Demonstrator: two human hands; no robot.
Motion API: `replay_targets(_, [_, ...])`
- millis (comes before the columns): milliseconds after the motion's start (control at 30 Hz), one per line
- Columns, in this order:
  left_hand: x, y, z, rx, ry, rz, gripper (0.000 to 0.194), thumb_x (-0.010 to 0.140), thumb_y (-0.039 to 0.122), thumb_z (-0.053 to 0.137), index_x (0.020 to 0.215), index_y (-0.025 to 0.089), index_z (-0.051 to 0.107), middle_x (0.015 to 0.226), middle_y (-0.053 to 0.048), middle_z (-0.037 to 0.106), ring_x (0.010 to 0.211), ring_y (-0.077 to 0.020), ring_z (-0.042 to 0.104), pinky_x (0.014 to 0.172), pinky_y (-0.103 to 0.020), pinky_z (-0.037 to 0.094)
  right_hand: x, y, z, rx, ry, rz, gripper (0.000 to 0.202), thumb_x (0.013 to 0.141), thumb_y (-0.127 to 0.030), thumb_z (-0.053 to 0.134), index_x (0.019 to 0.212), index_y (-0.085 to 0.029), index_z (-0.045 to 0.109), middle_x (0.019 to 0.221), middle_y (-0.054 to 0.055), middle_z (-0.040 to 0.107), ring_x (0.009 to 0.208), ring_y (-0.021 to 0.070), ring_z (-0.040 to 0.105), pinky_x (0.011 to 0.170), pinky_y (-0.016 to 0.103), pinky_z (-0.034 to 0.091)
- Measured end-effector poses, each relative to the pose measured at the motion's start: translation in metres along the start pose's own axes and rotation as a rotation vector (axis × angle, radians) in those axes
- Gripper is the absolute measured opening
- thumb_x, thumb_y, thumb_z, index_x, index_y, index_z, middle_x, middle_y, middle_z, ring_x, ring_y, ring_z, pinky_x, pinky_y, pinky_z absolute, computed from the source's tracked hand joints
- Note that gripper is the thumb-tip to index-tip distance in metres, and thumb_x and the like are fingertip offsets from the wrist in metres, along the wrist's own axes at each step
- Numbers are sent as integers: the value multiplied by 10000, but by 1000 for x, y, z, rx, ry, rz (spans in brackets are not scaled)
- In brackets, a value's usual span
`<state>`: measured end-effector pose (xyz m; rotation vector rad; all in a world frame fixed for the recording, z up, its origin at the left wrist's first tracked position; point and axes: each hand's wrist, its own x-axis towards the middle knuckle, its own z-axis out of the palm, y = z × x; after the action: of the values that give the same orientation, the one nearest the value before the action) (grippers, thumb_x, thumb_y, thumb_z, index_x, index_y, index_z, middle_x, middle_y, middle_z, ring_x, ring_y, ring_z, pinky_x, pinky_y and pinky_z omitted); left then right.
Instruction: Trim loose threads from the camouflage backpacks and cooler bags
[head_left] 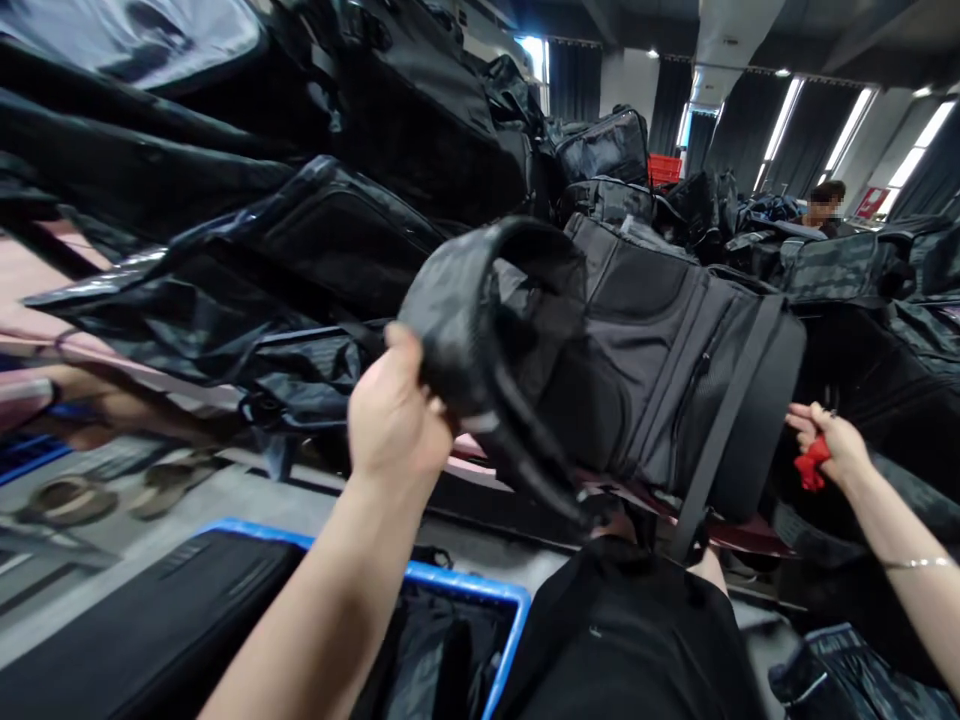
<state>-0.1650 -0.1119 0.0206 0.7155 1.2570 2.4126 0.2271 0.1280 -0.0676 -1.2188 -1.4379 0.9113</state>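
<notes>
A black and grey backpack (660, 340) lies tilted before me, its padded back panel and straps facing up. My left hand (397, 410) grips the curved camouflage-patterned end of the backpack, thumb on the outside and fingers curled under. At the other end, my right hand (832, 445) has its fingertips at the backpack's edge. A small red thing (812, 463) is tucked in that hand; its kind is not clear. One webbing strap (724, 430) runs across the backpack and hangs over the table's edge.
Dark bags (420, 110) are heaped behind and to the left. A blue crate (469, 580) with dark items stands on the floor at lower left. Another person's arm (112, 395) reaches in at left. Farther back are a person (825, 205) and a red crate (664, 168).
</notes>
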Motion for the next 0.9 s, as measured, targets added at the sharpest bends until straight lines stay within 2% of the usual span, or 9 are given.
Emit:
replay_targets(67, [16,-10,36,14,-183,25,324,759,369,626,887,76,568,757,-4,615,737,-129,612,746,-304,507,-28,15,10,170,-192,207,385,720,-519,562,838,-163,649,841,150,700,322,47,269,304,230,199])
replay_targets(133, [25,-41,62,163,-311,-90,321,724,371,649,848,85,571,768,-25,623,770,-160,625,761,-335,504,-53,27,21,266,-251,284,437,697,-532,595,907,-151,635,896,155,703,329,33,228,314,216,156])
replay_targets(267, [15,-121,76,465,-286,-216,359,639,411,683,803,107,585,850,-106,652,863,-233,614,815,-401,484,-85,43,38,323,-296,351,485,674,-541,632,946,-140,618,889,163,705,327,17,203,340,205,118])
replay_targets(400, [-5,-161,52,482,-283,-167,394,669,445,629,922,146,585,1033,-95,636,1009,-213,564,912,-341,427,-98,58,43,309,-284,359,438,693,-523,626,898,-136,628,810,144,709,325,23,245,350,203,141])
replay_targets(533, [-14,-171,19,473,-302,-272,510,578,511,684,908,137,582,874,-64,655,807,-185,615,726,-296,494,-99,68,41,238,-179,281,427,727,-527,583,886,-135,639,780,125,707,335,64,374,345,218,264])
replay_targets(633, [-18,-185,-6,466,-285,-393,591,498,580,710,840,113,593,760,-59,647,692,-164,611,631,-269,496,-94,65,41,74,-92,53,361,785,-467,533,925,-158,656,899,112,703,632,184,628,545,292,492])
replay_targets(733, [-33,-204,-29,445,-266,-493,648,449,626,713,812,102,601,687,-50,638,628,-153,601,561,-242,482,-89,52,47,-177,-60,-287,287,831,-324,477,1007,-181,654,1042,85,671,973,222,616,852,371,495])
replay_targets(833, [-66,-221,-45,403,-241,-628,598,474,596,730,782,99,606,629,-43,625,595,-160,611,547,-242,490,-86,31,63,-419,-111,-591,384,804,-151,437,1148,-208,600,1203,56,599,1084,192,569,893,329,489])
replay_targets(900, [-94,-230,-51,382,-237,-706,502,545,511,743,791,96,608,698,-79,656,643,-180,641,592,-258,516,-84,16,79,-564,-171,-676,508,770,-85,425,1248,-225,524,1284,38,542,1101,177,561,840,289,514])
